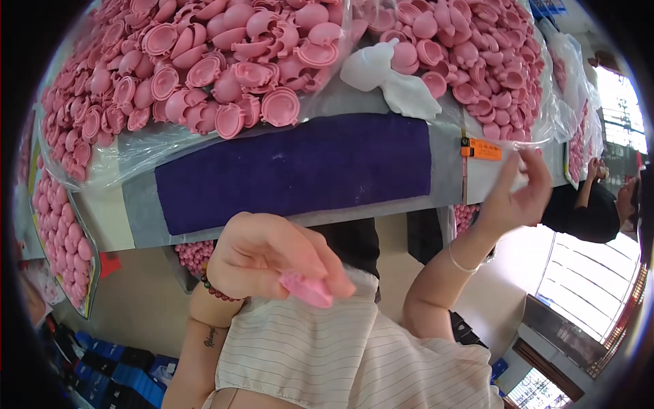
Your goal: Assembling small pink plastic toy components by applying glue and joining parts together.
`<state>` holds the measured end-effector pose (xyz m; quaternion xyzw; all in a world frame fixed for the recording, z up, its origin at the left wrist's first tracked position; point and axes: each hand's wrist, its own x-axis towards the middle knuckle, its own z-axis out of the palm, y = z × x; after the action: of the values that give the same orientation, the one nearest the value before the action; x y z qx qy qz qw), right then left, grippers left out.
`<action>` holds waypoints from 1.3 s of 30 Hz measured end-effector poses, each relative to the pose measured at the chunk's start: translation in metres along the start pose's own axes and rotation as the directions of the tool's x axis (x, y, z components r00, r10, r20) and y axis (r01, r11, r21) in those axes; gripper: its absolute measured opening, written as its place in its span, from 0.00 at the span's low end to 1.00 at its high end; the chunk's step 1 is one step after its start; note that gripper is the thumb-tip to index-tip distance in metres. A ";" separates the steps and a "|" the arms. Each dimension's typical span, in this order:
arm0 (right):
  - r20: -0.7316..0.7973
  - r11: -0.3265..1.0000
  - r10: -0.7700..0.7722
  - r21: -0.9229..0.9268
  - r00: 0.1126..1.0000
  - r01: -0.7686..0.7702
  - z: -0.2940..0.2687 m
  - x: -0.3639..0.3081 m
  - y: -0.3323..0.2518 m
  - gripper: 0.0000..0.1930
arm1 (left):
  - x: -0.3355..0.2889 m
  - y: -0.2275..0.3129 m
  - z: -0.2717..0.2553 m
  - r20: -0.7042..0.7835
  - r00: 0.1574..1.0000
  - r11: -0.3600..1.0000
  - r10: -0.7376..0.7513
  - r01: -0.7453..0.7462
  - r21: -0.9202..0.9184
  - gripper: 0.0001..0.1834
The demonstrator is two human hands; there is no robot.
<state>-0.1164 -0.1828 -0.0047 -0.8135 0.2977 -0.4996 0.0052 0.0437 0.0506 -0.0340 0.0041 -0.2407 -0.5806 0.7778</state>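
My left hand point(269, 255) is closed in a pinch on a pink plastic shell piece point(306, 290), held in front of my body, below the table's near edge. The piece is blurred and partly covered by my fingers. My right hand point(523, 191) is raised at the right, just below the near edge of the right-hand pile of pink shells point(501, 102). Its fingers are loosely curled, apart from the thumb, and I see nothing between them. Between the hands and the piles, a dark purple cloth point(293, 170) lies flat on the grey table.
A large heap of pink half-shells point(204, 68) on clear plastic covers the far left. Crumpled white gloves or cloth point(392, 78) rest between the heaps. An orange label point(484, 149) sits on the table. A tray of pink pieces point(65, 245) stands left. Another person point(589, 204) is at far right.
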 end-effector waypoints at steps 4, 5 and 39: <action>0.365 0.988 -0.152 0.043 0.919 0.146 0.032 0.031 -0.018 0.11 | 0.004 0.003 0.000 0.112 0.993 0.969 -0.019 -0.010 0.245 0.14; 0.416 0.988 -0.152 0.039 0.896 0.149 0.037 0.034 -0.017 0.11 | 0.004 0.001 0.005 -0.012 1.000 0.988 -0.005 0.007 0.157 0.12; 0.611 0.788 -0.181 0.559 0.771 -0.258 0.002 -0.008 -0.099 0.16 | 0.001 0.001 0.018 -0.365 0.921 0.802 0.137 0.113 0.587 0.25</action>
<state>-0.0702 -0.0982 0.0184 -0.8790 0.1164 -0.2628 0.3805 0.0381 0.0556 -0.0174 0.3626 -0.2515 -0.4572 0.7722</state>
